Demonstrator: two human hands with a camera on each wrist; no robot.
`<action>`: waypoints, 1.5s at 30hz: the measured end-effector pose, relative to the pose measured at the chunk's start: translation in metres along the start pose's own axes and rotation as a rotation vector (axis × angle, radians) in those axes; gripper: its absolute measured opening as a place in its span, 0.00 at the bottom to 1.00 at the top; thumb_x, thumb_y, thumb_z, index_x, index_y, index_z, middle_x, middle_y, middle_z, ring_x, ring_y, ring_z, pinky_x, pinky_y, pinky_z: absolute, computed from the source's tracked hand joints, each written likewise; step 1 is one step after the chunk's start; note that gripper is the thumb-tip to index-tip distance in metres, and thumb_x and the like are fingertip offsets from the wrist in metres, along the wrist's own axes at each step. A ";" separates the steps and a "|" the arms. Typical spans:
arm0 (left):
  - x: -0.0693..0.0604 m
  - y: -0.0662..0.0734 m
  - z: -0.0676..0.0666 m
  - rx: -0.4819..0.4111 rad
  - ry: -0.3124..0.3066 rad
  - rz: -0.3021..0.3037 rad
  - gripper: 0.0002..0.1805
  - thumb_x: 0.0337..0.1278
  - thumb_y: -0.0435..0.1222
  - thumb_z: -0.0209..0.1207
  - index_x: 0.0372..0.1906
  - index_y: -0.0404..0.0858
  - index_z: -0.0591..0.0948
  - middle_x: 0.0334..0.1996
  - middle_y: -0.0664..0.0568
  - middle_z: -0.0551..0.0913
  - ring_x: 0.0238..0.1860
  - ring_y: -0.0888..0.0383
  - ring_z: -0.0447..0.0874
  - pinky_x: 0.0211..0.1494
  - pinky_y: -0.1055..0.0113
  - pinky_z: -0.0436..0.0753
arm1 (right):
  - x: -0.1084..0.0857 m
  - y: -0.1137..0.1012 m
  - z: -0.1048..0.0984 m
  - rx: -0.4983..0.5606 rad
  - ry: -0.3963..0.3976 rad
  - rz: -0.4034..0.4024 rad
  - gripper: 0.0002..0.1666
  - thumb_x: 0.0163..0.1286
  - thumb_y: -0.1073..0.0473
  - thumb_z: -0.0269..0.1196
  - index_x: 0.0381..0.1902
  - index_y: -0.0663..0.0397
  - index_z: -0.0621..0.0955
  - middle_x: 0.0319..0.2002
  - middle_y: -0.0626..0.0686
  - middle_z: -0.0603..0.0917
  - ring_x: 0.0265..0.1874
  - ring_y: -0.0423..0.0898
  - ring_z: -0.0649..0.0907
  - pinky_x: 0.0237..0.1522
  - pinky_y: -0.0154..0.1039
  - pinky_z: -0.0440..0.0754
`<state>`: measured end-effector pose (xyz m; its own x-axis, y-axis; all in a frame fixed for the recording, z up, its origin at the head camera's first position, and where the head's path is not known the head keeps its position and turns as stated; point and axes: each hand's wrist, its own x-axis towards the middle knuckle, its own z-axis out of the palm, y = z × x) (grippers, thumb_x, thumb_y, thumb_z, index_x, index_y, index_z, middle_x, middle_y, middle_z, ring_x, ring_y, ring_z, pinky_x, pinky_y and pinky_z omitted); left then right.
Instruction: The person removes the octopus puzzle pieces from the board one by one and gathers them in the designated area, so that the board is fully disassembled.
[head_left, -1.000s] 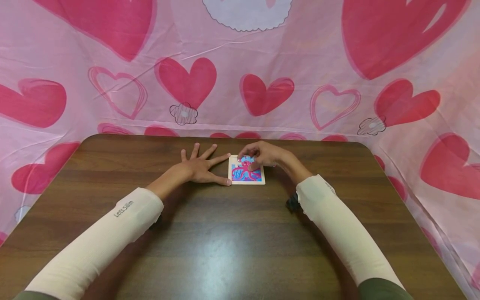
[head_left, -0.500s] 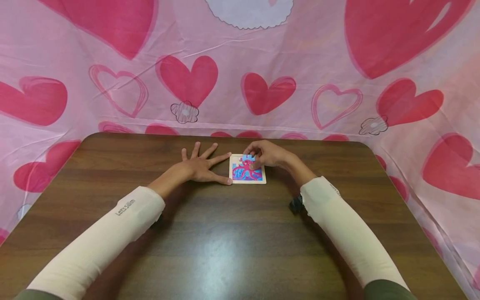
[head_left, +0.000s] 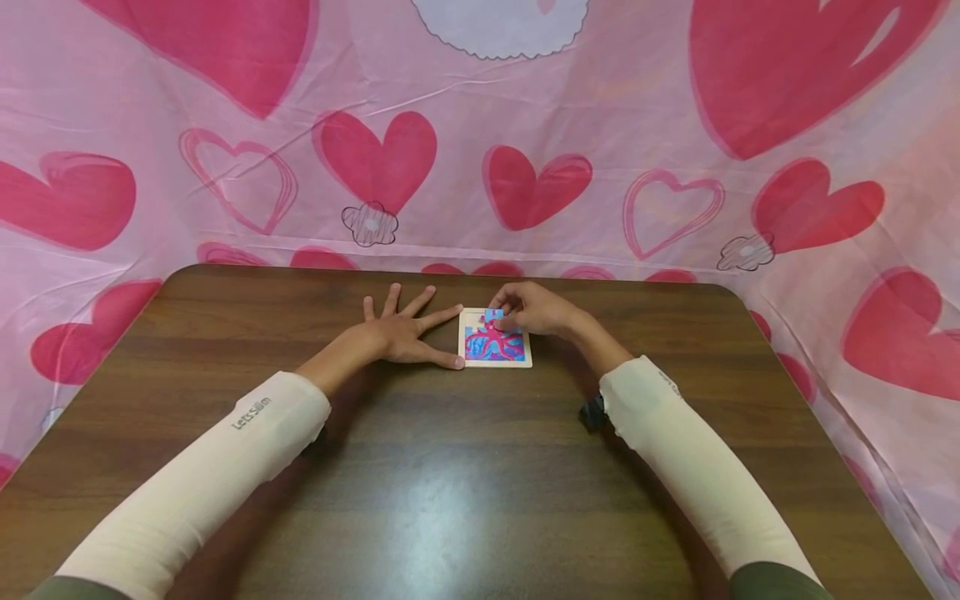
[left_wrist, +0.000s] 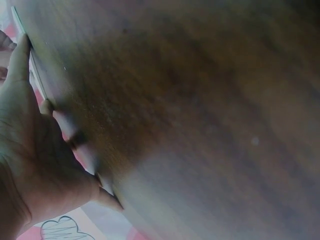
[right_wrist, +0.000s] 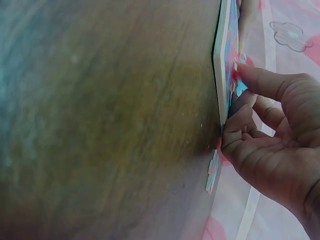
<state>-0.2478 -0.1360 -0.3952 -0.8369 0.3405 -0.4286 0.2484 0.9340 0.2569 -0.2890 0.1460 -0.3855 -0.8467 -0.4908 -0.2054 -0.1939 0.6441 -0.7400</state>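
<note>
A small square jigsaw puzzle (head_left: 495, 345), with a pink octopus on blue, lies in a pale wooden tray (head_left: 462, 333) near the table's far edge. Bare tray shows at its upper left. My left hand (head_left: 393, 335) is spread flat on the table, thumb and forefinger touching the tray's left corners. Over the tray's upper right, my right hand (head_left: 538, 308) pinches a blue and pink puzzle piece (head_left: 493, 316) between thumb and fingers. In the right wrist view this piece (right_wrist: 241, 87) shows partly behind the fingers; whether it sits in the tray I cannot tell.
Another flat piece (right_wrist: 212, 171) lies on the table beyond my right hand in the right wrist view; the hand hides it in the head view. The brown wooden table (head_left: 435, 467) ends at a pink heart-printed cloth (head_left: 450, 200).
My right hand has shifted slightly right with the puzzle piece, baring more of the tray's upper left. In the last half second its thumb has slid a little up and left. My left hand stays put.
</note>
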 end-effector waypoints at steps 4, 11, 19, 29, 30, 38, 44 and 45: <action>-0.001 0.000 0.000 0.002 -0.001 0.000 0.62 0.55 0.88 0.55 0.90 0.81 0.41 0.95 0.59 0.24 0.90 0.28 0.09 0.83 0.16 0.20 | 0.002 -0.001 0.002 -0.052 0.042 0.007 0.14 0.84 0.57 0.66 0.57 0.60 0.88 0.46 0.55 0.87 0.46 0.49 0.81 0.52 0.40 0.80; -0.003 0.000 -0.001 -0.002 0.003 0.000 0.61 0.56 0.88 0.55 0.90 0.82 0.42 0.95 0.58 0.24 0.90 0.28 0.09 0.83 0.16 0.19 | 0.006 -0.009 0.005 -0.157 0.096 0.027 0.14 0.82 0.58 0.64 0.53 0.61 0.90 0.44 0.56 0.89 0.46 0.50 0.82 0.55 0.43 0.81; -0.005 0.000 -0.003 -0.003 0.010 0.000 0.61 0.56 0.87 0.56 0.90 0.81 0.42 0.95 0.59 0.25 0.91 0.28 0.10 0.83 0.16 0.20 | 0.006 -0.021 0.008 -0.220 0.103 0.077 0.14 0.82 0.58 0.63 0.53 0.62 0.90 0.43 0.56 0.88 0.46 0.50 0.82 0.58 0.46 0.83; -0.005 0.000 -0.003 -0.003 0.015 -0.004 0.61 0.56 0.87 0.56 0.90 0.81 0.42 0.95 0.59 0.25 0.91 0.28 0.10 0.83 0.16 0.20 | 0.012 -0.029 0.008 -0.301 0.075 0.130 0.17 0.84 0.57 0.61 0.54 0.63 0.90 0.41 0.55 0.87 0.47 0.50 0.83 0.59 0.49 0.84; -0.005 0.001 -0.003 -0.003 0.015 -0.003 0.61 0.56 0.87 0.56 0.90 0.81 0.42 0.95 0.59 0.25 0.91 0.28 0.10 0.83 0.16 0.20 | 0.012 -0.029 0.008 -0.298 0.074 0.132 0.17 0.84 0.57 0.61 0.54 0.64 0.90 0.41 0.55 0.86 0.46 0.50 0.82 0.58 0.48 0.84; -0.003 0.003 -0.003 -0.015 0.007 -0.003 0.62 0.55 0.88 0.56 0.90 0.82 0.42 0.95 0.60 0.23 0.91 0.29 0.09 0.84 0.18 0.20 | 0.007 -0.025 0.003 -0.202 0.057 0.116 0.15 0.82 0.58 0.61 0.47 0.65 0.89 0.36 0.51 0.83 0.39 0.46 0.79 0.48 0.41 0.79; 0.000 0.001 -0.002 -0.015 -0.007 -0.013 0.62 0.55 0.87 0.57 0.90 0.82 0.42 0.95 0.61 0.23 0.90 0.30 0.09 0.84 0.17 0.21 | 0.002 -0.021 0.002 -0.090 0.015 0.078 0.16 0.84 0.58 0.61 0.54 0.67 0.88 0.42 0.54 0.85 0.43 0.47 0.81 0.52 0.40 0.80; 0.000 0.001 -0.001 -0.015 -0.007 -0.014 0.62 0.55 0.87 0.57 0.90 0.82 0.42 0.95 0.61 0.23 0.90 0.30 0.09 0.84 0.17 0.21 | 0.002 -0.020 0.003 -0.078 0.013 0.073 0.17 0.84 0.58 0.61 0.54 0.67 0.87 0.43 0.55 0.85 0.43 0.48 0.81 0.53 0.41 0.80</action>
<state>-0.2484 -0.1352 -0.3939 -0.8370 0.3282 -0.4378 0.2292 0.9369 0.2641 -0.2854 0.1303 -0.3728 -0.8661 -0.4339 -0.2480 -0.1692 0.7215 -0.6714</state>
